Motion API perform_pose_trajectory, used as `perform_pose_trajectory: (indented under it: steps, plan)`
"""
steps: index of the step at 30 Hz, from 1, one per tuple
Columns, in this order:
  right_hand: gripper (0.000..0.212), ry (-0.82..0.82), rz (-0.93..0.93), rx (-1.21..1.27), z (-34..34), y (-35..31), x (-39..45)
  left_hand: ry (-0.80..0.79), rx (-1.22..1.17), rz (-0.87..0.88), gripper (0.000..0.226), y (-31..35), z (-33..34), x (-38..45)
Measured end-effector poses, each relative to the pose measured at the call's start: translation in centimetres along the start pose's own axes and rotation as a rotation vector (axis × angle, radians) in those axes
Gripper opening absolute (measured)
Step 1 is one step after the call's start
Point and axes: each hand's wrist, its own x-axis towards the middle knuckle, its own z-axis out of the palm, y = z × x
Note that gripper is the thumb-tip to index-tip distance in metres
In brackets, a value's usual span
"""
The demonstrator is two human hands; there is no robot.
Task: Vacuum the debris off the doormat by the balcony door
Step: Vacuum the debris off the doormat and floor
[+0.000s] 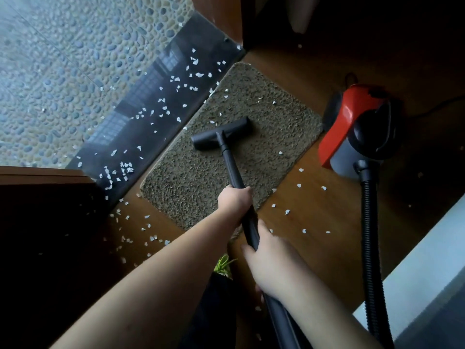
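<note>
Right hand (270, 258) nearest, grip curled round black wand (232, 170), low on tube. Left hand (235, 200) farther up same wand, fingers wrapped round it. Floor head (221, 133) flat on doormat (226, 152), near mat centre. Few white scraps (280, 152) on mat; more on wood floor (314, 205) at 7 and 4 o'clock of mat. Red vacuum body (352, 122) at 3 o'clock, hose (370, 222) trailing near. Dark threshold (156, 107) at 10 o'clock, thick with scraps; pebbled balcony floor (75, 59) beyond.
</note>
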Motion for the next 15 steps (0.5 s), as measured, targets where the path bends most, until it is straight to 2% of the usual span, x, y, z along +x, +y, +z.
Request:
perform_pose_trajectory:
  steps: [5, 8, 11, 15]
  plan:
    - [0.063, 0.036, 0.014, -0.002, -1.4, -3.4, 2.0, -0.011, -0.020, 0.005, 0.034, 3.1, -1.9, 1.9]
    - [0.055, -0.016, 0.034, 0.057, -2.7, -4.7, 3.2, -0.042, 0.021, -0.027, 0.039, 4.8, -2.4, 3.0]
    - [0.025, -0.095, 0.056, 0.300, -4.7, -4.6, 3.2, -0.085, 0.051, -0.083, 0.046, 6.2, -2.4, 3.4]
    - [0.014, -0.208, 0.177, 0.652, -5.5, -4.9, 2.1, -0.157, 0.114, -0.148, 0.053, 7.2, -2.5, 3.8]
